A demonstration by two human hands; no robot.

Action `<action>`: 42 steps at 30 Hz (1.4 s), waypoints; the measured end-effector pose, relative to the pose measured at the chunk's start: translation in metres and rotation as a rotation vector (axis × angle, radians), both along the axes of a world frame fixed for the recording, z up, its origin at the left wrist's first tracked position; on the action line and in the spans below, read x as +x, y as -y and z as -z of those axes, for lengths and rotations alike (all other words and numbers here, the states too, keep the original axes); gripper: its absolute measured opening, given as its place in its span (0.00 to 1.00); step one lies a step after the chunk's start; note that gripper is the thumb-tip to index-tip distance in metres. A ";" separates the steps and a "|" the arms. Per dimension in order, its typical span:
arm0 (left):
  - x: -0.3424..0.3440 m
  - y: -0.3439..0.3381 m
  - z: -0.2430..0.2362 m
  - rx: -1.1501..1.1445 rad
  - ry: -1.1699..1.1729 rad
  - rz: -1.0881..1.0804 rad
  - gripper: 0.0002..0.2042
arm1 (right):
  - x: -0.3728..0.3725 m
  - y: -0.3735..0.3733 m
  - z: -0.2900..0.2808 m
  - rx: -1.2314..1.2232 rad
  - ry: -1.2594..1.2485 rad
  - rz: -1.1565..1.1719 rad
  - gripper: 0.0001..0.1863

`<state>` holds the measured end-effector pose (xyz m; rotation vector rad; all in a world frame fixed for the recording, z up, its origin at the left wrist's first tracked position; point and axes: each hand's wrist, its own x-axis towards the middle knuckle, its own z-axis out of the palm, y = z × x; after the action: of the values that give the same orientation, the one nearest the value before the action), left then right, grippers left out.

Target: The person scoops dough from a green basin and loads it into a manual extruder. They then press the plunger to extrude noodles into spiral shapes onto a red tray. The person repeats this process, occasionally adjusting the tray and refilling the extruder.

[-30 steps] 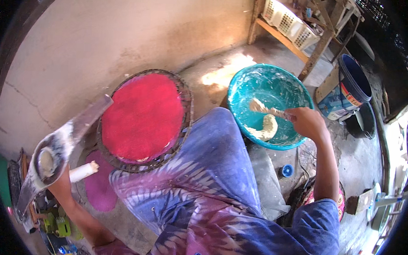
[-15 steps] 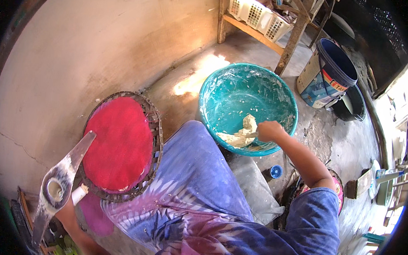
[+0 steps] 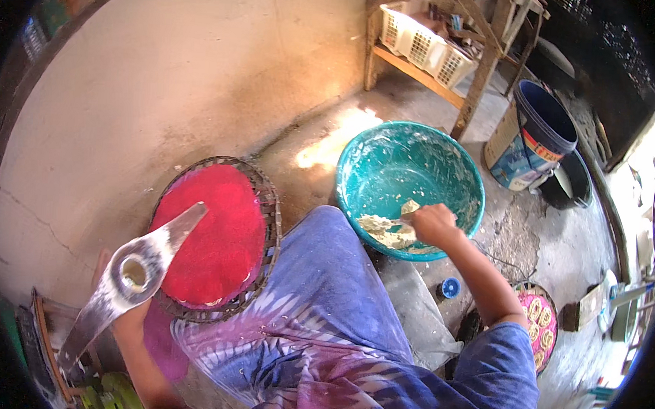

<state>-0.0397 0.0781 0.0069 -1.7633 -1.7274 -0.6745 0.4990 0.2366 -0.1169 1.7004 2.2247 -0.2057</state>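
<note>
My left hand is closed under a worn, two-handled wooden dough press with a round hole in its middle. One end of the press reaches over a red cloth spread on a round woven basket. My right hand is closed inside a teal basin, around what looks like a thin utensil, mostly hidden by the fingers. Against its tip and the near basin wall lies pale dough. Dough smears coat the basin's inner sides.
A round pink tray with coiled dough pieces sits at the right, near a blue cap. Beyond the basin stand a paint bucket, a dark tub and a wooden rack with a white basket. A wall rises at left.
My left hand has brought the press right and up, farther over the red cloth. The lump of dough at my right hand now sits lower in the basin. The whole view has shifted slightly.
</note>
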 end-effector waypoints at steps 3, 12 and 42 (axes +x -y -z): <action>0.037 -0.011 -0.018 -0.073 -0.011 0.090 0.25 | -0.002 0.009 -0.086 0.171 -0.037 -0.157 0.19; 0.092 -0.058 -0.032 -0.257 0.107 0.258 0.14 | -0.091 0.044 -0.283 0.516 -0.411 -0.676 0.19; 0.011 0.113 -0.007 0.141 0.352 -0.214 0.24 | -0.177 0.111 -0.003 -0.389 -0.471 -0.967 0.19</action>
<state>-0.0286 -0.0352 0.0138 -1.3996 -2.0080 -1.0302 0.3220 0.1259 -0.1135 0.2880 2.8063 -0.7698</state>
